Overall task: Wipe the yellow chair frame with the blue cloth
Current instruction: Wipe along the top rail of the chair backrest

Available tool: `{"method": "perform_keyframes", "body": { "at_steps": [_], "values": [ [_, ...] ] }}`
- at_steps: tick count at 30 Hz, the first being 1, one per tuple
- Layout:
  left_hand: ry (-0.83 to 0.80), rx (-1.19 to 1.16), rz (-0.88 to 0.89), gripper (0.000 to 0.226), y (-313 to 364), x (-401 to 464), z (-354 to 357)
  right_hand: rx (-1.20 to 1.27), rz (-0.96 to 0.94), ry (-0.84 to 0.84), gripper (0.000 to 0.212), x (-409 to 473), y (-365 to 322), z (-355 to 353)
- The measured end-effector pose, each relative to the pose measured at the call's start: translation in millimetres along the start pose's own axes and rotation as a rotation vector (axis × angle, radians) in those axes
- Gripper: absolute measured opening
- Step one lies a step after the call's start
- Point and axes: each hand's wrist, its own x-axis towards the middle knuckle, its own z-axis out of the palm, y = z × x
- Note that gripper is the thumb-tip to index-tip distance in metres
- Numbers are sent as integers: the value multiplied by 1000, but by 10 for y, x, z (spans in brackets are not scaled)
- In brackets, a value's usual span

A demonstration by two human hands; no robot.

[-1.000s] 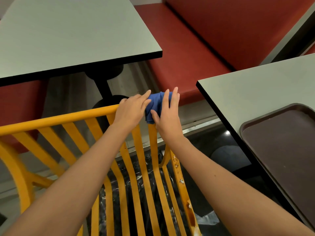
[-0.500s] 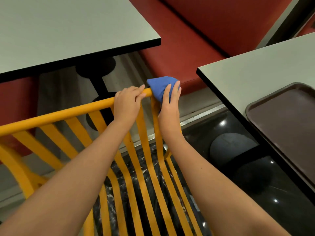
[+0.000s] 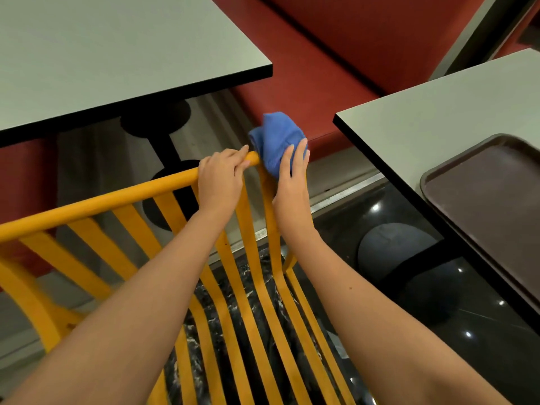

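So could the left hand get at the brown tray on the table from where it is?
Probably not without letting go. The left hand grips the yellow chair frame, and the right hand with the blue cloth lies between it and the brown tray, far to the right.

Your left hand (image 3: 220, 178) grips the top rail of the yellow chair (image 3: 96, 200), fingers curled over it near its end. Just past those fingertips, your right hand (image 3: 290, 182) presses the bunched blue cloth (image 3: 276, 138) against the rail's end, fingers (image 3: 285, 159) straight along it. A brown tray (image 3: 496, 206) sits on the table (image 3: 432, 112), well right of your fingers.
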Motion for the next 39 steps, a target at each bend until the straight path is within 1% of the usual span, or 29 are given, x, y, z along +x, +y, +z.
{"method": "perform_keyframes", "body": {
  "at_steps": [3, 5, 7, 9, 10, 11, 12, 13, 15, 16, 18, 20, 22, 25, 27, 31, 35, 39],
  "values": [
    [-8, 1, -3, 33, 4, -4, -9, -53, 30, -88, 72, -200, 84, 3],
    [-14, -2, 5, 33, 3, -6, -8, -28, 34, -158, 65, -211, 137, -43],
    [-17, -2, 1, 33, 1, -8, -15, 75, 104, -178, 51, -145, 131, -104],
    [-23, -3, -6, 33, 9, -13, -28, 88, 204, -173, 48, -67, 76, -161],
    [-26, -4, -6, 33, 14, -15, -34, 42, 211, -165, 51, -45, 33, -190],
    [-28, -4, -6, 33, 18, -16, -39, -26, 171, -140, 56, -44, 14, -198],
    [-29, -4, -8, 33, 19, -17, -38, -118, 126, -116, 62, -35, -17, -216],
    [-30, -6, -13, 33, 20, -17, -37, -226, 124, -120, 68, -25, -46, -257],
    [-30, -14, -19, 33, 20, -20, -29, -340, 207, -156, 75, 32, -96, -293],
    [-32, -17, -20, 34, 20, -20, -30, -350, 247, -168, 75, 66, -133, -314],
    [-33, -23, -15, 33, 11, -20, -34, -352, 274, -163, 70, 93, -205, -305],
    [-30, -22, -8, 34, 4, -22, -37, -317, 256, -72, 65, 85, -241, -275],
    [-31, -13, 1, 34, -3, -27, -26, -277, 208, -26, 72, 71, -223, -232],
    [-20, 5, 6, 34, -16, -40, 3, -190, 134, -61, 93, 61, -150, -161],
    [-5, 17, 11, 34, -23, -46, 22, -158, 115, -82, 99, 46, -147, -147],
    [13, 19, 14, 35, -23, -52, 36, -138, 92, -134, 90, 56, -165, -199],
    [26, 4, 26, 35, -19, -57, 22, -103, 125, -173, 80, -102, -108, -196],
    [24, 12, 28, 35, -23, -55, 21, -103, 174, -246, 89, -232, -30, -161]
  ]
}}
